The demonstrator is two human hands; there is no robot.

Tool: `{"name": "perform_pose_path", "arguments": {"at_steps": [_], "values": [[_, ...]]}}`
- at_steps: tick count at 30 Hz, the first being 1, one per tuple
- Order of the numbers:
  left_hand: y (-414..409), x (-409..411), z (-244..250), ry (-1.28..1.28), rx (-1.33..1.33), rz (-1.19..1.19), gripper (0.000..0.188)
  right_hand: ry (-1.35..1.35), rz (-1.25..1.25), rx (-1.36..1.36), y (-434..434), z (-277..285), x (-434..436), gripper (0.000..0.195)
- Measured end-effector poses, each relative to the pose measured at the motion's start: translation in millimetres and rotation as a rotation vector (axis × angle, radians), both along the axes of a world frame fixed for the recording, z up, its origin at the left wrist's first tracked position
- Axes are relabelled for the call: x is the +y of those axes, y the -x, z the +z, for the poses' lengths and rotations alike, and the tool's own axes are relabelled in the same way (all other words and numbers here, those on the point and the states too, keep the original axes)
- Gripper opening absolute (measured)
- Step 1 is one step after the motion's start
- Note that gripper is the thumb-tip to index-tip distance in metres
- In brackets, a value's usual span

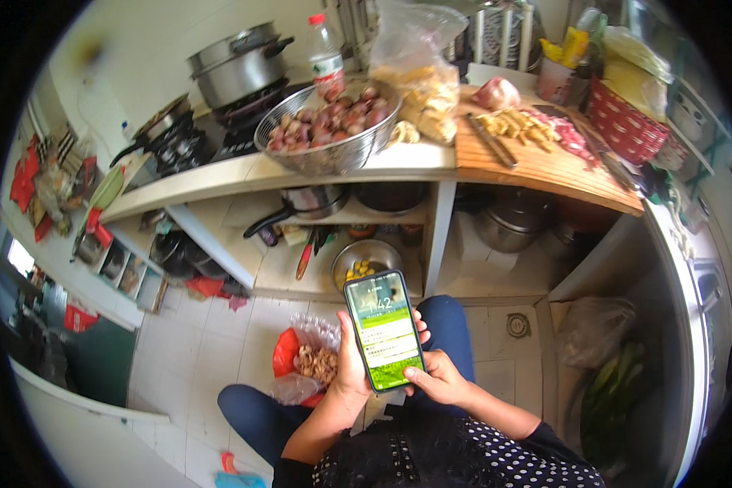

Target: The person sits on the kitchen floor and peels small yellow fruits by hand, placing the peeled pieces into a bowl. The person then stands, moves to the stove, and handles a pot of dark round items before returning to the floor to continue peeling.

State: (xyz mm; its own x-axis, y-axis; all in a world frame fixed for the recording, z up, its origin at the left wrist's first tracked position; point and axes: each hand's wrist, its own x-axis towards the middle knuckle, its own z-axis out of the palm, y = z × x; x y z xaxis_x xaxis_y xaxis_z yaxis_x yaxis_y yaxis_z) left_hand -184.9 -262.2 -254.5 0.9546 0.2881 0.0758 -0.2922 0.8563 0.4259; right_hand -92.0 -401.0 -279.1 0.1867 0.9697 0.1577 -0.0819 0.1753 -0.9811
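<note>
A smartphone (385, 332) with a lit green lock screen is held upright over my lap. My left hand (352, 360) is wrapped round its left side, with fingertips showing at the right edge. My right hand (437, 376) supports the lower right corner, its thumb on the bottom of the screen. Behind the phone's top, a steel bowl (368, 250) with yellow pieces stands in the open cabinet. On the floor left of my hands lies a red and clear plastic bag (287, 352) holding brown peelings or scraps (318, 364), which I cannot identify for certain.
A wire basket of shallots or small red onions (329, 125) stands on the counter (415, 160). To its right, a wooden cutting board (494, 152) bears a knife (491, 140), sliced yellow pieces and raw meat (566, 133). Pots (238, 73) sit on the stove at the left.
</note>
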Motion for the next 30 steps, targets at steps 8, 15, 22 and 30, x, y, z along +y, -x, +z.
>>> {"name": "perform_pose_path", "arguments": {"at_steps": [8, 15, 22, 30], "values": [[-34, -25, 35, -0.225, -0.006, -0.051, 0.093, -0.255, -0.254, 0.035, -36, 62, -43, 0.030], [-43, -18, -8, -0.218, 0.015, -0.202, 0.064, -0.575, -1.188, -0.173, -161, 204, -68, 0.048], [-40, -13, -48, -0.169, 0.182, -0.195, 0.046, -0.551, -1.654, 0.007, -401, 318, -162, 0.045], [0, 17, -116, -0.072, 0.479, -0.026, 0.041, -0.297, -1.595, 0.229, -550, 318, -273, 0.038]]}}
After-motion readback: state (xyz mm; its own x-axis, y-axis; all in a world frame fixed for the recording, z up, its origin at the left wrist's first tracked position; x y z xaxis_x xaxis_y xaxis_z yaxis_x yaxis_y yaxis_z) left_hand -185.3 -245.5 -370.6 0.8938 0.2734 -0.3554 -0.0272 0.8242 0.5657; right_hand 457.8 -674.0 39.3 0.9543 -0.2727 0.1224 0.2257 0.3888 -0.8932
